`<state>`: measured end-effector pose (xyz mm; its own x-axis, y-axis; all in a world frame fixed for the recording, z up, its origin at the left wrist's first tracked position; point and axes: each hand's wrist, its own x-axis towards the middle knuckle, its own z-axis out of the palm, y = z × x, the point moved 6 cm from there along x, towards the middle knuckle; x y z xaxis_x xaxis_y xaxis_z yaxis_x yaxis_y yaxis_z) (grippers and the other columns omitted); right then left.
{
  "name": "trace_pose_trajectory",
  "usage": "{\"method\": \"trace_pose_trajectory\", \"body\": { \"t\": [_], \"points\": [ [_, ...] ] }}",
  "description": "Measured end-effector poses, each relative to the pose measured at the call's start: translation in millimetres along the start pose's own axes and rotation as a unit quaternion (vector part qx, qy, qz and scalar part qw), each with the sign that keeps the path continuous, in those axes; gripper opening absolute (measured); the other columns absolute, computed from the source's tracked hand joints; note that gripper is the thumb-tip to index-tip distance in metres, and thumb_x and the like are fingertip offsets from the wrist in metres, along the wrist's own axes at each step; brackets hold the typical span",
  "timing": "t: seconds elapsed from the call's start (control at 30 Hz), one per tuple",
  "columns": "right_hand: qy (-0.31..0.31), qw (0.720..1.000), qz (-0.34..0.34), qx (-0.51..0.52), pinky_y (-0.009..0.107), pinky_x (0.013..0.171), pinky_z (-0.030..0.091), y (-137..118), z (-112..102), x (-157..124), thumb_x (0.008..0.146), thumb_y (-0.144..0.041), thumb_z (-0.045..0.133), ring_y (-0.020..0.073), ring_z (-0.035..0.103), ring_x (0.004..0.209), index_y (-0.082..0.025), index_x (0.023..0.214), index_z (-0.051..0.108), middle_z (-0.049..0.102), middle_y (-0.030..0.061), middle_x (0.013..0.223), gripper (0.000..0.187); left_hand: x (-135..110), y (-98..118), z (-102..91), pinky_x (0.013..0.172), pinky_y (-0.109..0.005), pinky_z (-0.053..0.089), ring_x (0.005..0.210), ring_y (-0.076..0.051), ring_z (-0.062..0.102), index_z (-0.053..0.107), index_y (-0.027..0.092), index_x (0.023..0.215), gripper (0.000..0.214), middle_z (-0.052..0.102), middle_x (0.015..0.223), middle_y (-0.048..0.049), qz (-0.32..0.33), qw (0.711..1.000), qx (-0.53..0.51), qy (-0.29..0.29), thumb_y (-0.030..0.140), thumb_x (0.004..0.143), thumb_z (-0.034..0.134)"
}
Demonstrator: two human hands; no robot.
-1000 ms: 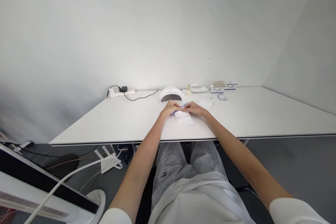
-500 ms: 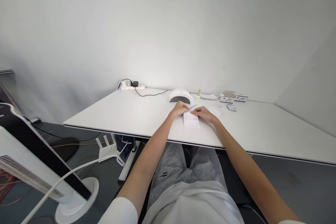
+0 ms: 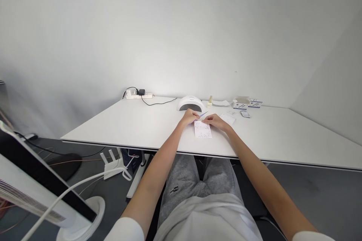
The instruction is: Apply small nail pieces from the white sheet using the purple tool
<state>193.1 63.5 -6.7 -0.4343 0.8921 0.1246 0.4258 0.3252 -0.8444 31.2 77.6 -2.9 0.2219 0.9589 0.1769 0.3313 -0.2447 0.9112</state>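
Note:
My left hand (image 3: 190, 116) is closed, with a slim purple pointed strip (image 3: 204, 113) sticking out past its fingers. What kind of thing the strip is, I cannot make out. Opposite it, my right hand (image 3: 214, 121) pinches the top edge of a white sheet (image 3: 203, 131) dotted with small dark marks. The sheet hangs or lies just below my fingertips, over the white table. Both sets of fingertips nearly meet, and they hide the upper edge of the sheet.
Behind my hands stands a white dome-shaped nail lamp (image 3: 190, 103). Right of it are a small bottle (image 3: 209, 101), white papers (image 3: 227, 119), a small packet (image 3: 245, 114) and an opened box (image 3: 240, 103). A power strip (image 3: 139, 96) lies back left; a tower fan (image 3: 51, 192) stands beside the table (image 3: 113, 128).
The whole view has shifted slightly, so things appear a little further left. My hands keep nearly the same pose at the top of the dotted sheet.

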Motion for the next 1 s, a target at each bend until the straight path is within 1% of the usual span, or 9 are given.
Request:
{"method": "trace_pose_trajectory", "body": {
  "t": [0.13,0.23,0.33,0.5,0.73,0.87,1.0],
  "points": [
    [0.004,1.000,-0.004,0.009,0.028,0.057,0.033,-2,1,-1,0.066,-0.055,0.074,0.0117,0.043,0.059,-0.013,0.068,0.070,0.056,0.0016,0.061,0.043,0,1,0.7,0.061,-0.026,0.043,0.065,-0.014,0.057,0.073,0.010,0.071,0.006,0.068,0.072,-0.0075,0.013,1.000,-0.003,-0.013,0.013,0.068,0.068],
    [0.006,1.000,-0.009,0.016,0.028,0.057,0.034,-5,1,-2,0.066,-0.057,0.074,0.0121,0.044,0.059,-0.013,0.068,0.069,0.056,0.0020,0.061,0.044,-1,2,1.6,0.062,-0.026,0.043,0.066,-0.014,0.058,0.074,0.010,0.072,0.008,0.069,0.073,-0.0074,0.015,1.000,-0.002,-0.023,0.012,0.068,0.067],
    [0.009,1.000,-0.011,0.023,0.029,0.057,0.035,-8,2,-3,0.064,-0.057,0.075,0.0124,0.045,0.059,-0.013,0.068,0.070,0.057,0.0027,0.062,0.045,-4,4,1.6,0.059,-0.025,0.042,0.064,-0.014,0.057,0.074,0.010,0.073,0.008,0.068,0.072,-0.0073,0.007,1.000,0.002,-0.027,0.012,0.068,0.067],
    [0.008,1.000,-0.013,0.025,0.029,0.058,0.035,-10,4,-4,0.064,-0.058,0.074,0.0124,0.045,0.060,-0.012,0.070,0.071,0.058,0.0036,0.064,0.046,-10,9,1.0,0.054,-0.024,0.040,0.056,-0.011,0.052,0.073,0.010,0.072,0.007,0.065,0.065,-0.0054,-0.012,1.000,-0.004,-0.022,0.012,0.068,0.068],
    [0.001,1.000,-0.011,0.014,0.029,0.058,0.034,-8,5,-3,0.064,-0.058,0.074,0.0125,0.044,0.060,-0.013,0.071,0.071,0.058,0.0035,0.064,0.046,-7,6,1.2,0.053,-0.023,0.040,0.057,-0.011,0.052,0.073,0.010,0.073,0.007,0.064,0.065,-0.0043,-0.009,1.000,-0.008,-0.015,0.012,0.068,0.070],
    [-0.006,1.000,-0.012,0.009,0.029,0.058,0.033,-7,5,-3,0.066,-0.057,0.073,0.0123,0.043,0.060,-0.012,0.072,0.071,0.057,0.0028,0.064,0.045,-4,3,0.7,0.054,-0.024,0.040,0.056,-0.011,0.051,0.072,0.010,0.074,0.006,0.064,0.065,-0.0041,-0.006,1.000,-0.002,-0.013,0.014,0.069,0.070],
    [-0.008,1.000,-0.012,0.000,0.029,0.057,0.032,-9,6,-3,0.065,-0.060,0.072,0.0123,0.042,0.060,-0.013,0.070,0.070,0.055,0.0019,0.061,0.047,-5,4,0.8,0.053,-0.025,0.039,0.055,-0.011,0.051,0.071,0.010,0.074,0.006,0.063,0.064,-0.0039,-0.007,1.000,0.012,-0.014,0.014,0.069,0.071]
  ]
}}
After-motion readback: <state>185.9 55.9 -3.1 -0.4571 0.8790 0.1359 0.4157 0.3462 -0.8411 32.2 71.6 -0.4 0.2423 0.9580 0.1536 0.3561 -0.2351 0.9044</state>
